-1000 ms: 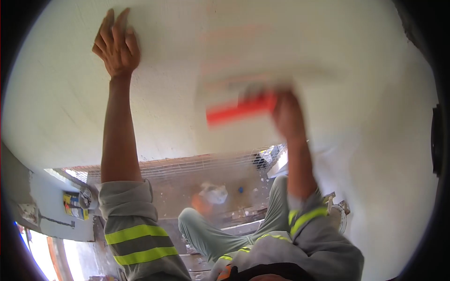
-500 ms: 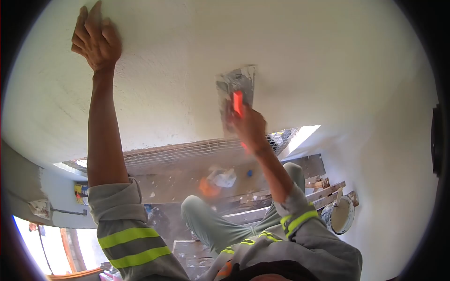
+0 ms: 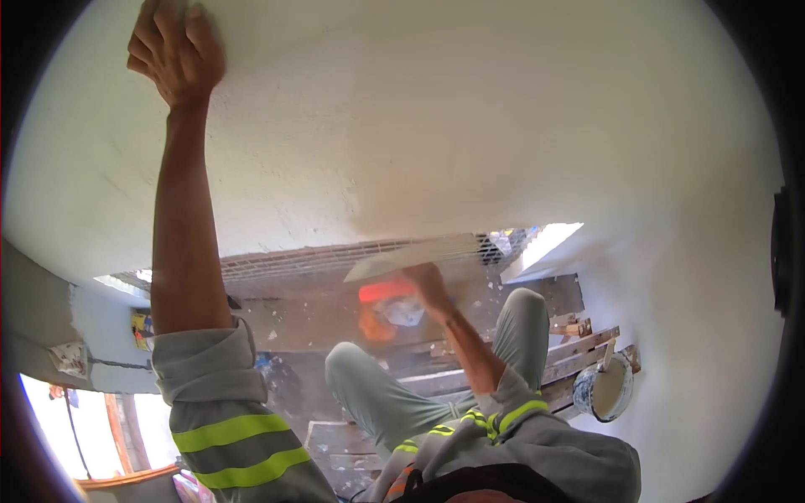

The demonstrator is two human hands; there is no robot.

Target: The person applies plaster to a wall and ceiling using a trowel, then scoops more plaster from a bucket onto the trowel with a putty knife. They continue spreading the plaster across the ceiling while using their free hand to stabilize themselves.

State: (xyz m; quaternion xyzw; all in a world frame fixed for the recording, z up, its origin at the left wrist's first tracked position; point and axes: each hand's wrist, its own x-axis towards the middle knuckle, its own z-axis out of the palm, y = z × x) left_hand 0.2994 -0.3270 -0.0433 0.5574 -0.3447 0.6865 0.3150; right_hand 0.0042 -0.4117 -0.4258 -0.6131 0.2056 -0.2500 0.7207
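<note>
My left hand (image 3: pixel 178 57) rests high against the pale plastered wall (image 3: pixel 470 109), fingers apart and loosely bent, with nothing in it. Lower down, my right hand (image 3: pixel 428 289) is wrapped round the red handle of a plastering trowel (image 3: pixel 387 290). Motion smears the trowel, and its wide blade (image 3: pixel 419 253) shows as a pale streak near the wall's lower edge. A darker patch of plaster covers the middle and right of the wall.
Wire mesh (image 3: pixel 335 256) runs along the wall's bottom edge. A bucket (image 3: pixel 604 387) stands at the right beside wooden planks (image 3: pixel 583 352). Orange and white litter (image 3: pixel 401 314) lies below. Window openings (image 3: pixel 101 436) are at lower left.
My right hand has brought the trowel down and left, off the middle of the wall, and turned it from upright to sideways. My left hand stays on the wall, slightly higher in view.
</note>
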